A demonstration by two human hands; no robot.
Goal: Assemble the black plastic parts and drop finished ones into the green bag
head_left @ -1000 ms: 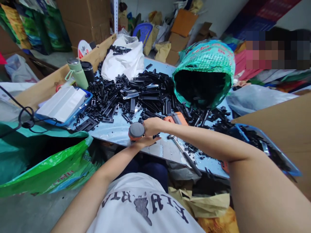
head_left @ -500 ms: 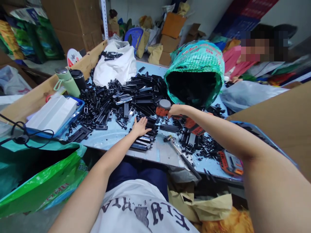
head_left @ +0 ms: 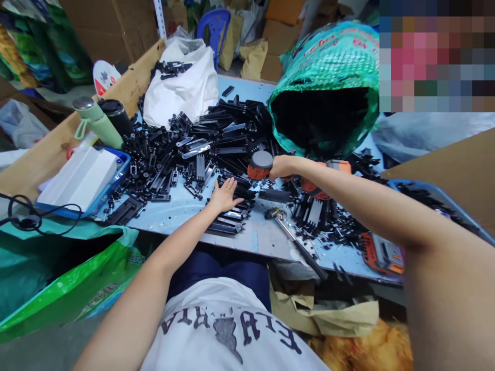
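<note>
My left hand [head_left: 223,197] lies flat with fingers spread on a row of long black plastic parts [head_left: 228,225] near the table's front edge. Wrapped around the handle of an orange and grey cordless drill [head_left: 260,166] is my right hand [head_left: 281,167]. The drill is held over the tabletop just right of my left hand; its tip is hidden. Below the drill lies a single flat black part [head_left: 275,195]. A hammer [head_left: 290,237] with a metal shaft and black grip rests at an angle towards the front edge.
A big heap of black parts [head_left: 216,139] covers the table's middle, with a white sack [head_left: 181,93] behind. The green woven bag [head_left: 325,67] gapes towards me. A spare battery [head_left: 382,252] lies front right. Left stand a blue tray [head_left: 93,211] and a green flask [head_left: 98,123].
The view has tilted down a little, so the table sits higher in the picture. Both hands keep nearly the same places, the right still gripping the drill.
</note>
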